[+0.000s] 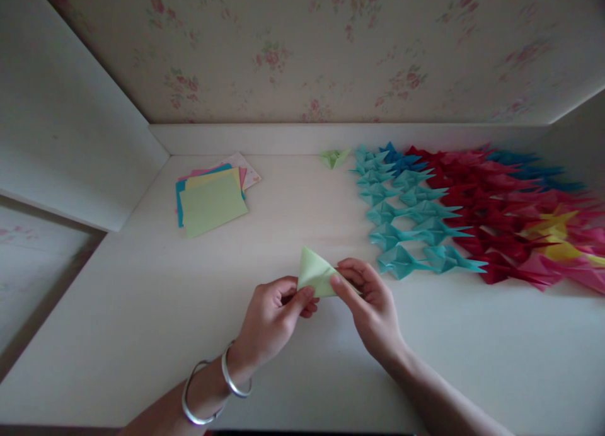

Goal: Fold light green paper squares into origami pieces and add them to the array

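A light green folded paper (314, 272) is held just above the white table (142, 310), near its front middle. My left hand (271, 316) pinches the paper's lower left edge between thumb and fingers; two silver bangles circle that wrist. My right hand (371, 304) pinches the paper's right corner with fingers closed. The paper forms a triangular shape pointing up and away from me.
A stack of coloured paper sheets (210, 196), green on top, lies at the back left. A small green folded crane (334, 157) sits by the back wall. Rows of several teal, red, pink, blue and yellow folded cranes (472, 215) cover the right side.
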A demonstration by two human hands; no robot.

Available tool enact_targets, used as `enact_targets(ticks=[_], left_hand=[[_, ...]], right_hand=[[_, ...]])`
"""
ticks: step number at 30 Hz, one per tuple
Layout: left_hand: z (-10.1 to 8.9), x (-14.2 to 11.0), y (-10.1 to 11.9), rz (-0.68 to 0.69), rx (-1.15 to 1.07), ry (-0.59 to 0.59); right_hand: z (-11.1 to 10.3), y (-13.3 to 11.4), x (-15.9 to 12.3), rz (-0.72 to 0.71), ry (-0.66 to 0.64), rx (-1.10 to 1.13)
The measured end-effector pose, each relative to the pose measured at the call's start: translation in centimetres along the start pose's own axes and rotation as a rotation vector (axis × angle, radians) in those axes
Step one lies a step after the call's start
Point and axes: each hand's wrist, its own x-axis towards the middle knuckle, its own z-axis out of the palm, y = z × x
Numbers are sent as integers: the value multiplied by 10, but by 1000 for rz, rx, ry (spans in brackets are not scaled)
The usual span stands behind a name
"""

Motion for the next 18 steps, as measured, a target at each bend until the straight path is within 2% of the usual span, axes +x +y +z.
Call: enact_targets(ticks=[3, 6, 8, 9, 13, 18], left_hand=[[-1, 1, 1, 24, -42, 30], [-1, 0, 1, 52, -57, 52], [0, -1, 0, 66, -42, 40], [1, -2, -1, 69, -35, 31], [4, -4, -3, 55, -80, 17], [8, -4, -2, 20, -195, 25]], right_hand=[[5, -6, -2, 121, -96, 83], [13, -10, -6, 195, -356, 95], [17, -9, -10, 190, -455, 35], [19, -8, -11, 179, -465, -8], [17, 0, -13, 104, -366, -142], [8, 5, -10, 125, -249, -80]])
